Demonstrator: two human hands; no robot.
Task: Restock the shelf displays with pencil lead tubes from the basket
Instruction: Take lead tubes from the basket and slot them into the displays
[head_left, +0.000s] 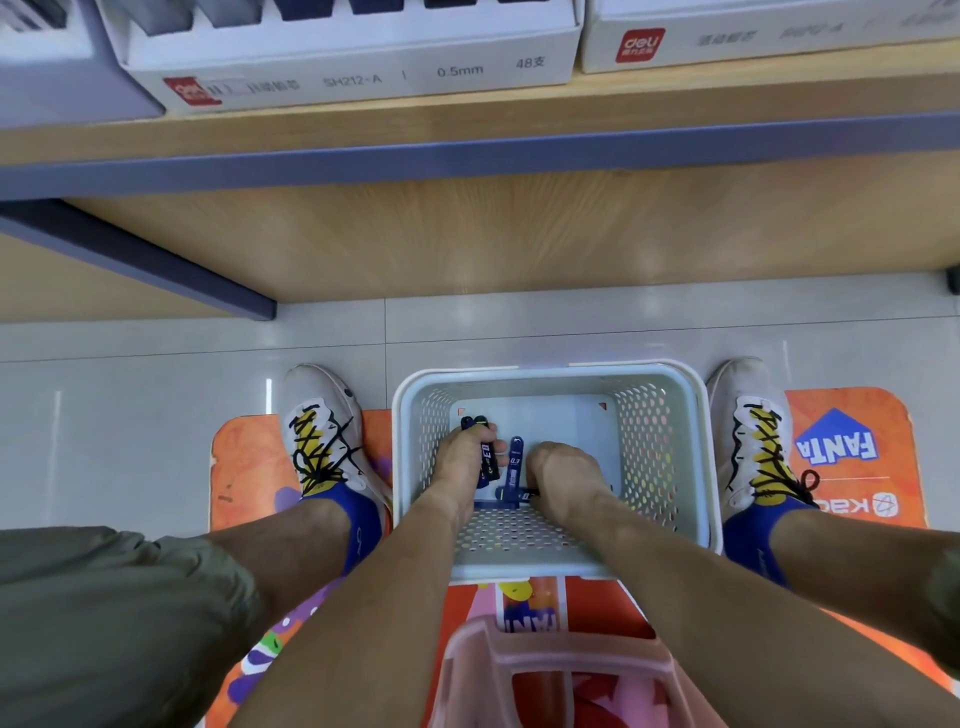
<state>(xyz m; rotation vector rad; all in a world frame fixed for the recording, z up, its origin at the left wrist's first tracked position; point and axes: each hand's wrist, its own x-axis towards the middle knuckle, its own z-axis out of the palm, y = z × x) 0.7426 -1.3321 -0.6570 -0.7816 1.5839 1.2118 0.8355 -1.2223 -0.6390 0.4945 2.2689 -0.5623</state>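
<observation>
**Last tubes gathered from the basket**

While the white display box (353, 62) on the wooden shelf (467, 130) waited above, the pale perforated plastic basket (670, 447) on the floor held only a few dark blue pencil lead tubes (515, 460), so the restocking looked well along. The left hand (460, 460) had its fingers curled round a bunch of tubes. The right hand (563, 475) reached down with fingers bent onto a tube lying under them; whether it was gripped could not be told. One tube lay between the two hands.
</observation>
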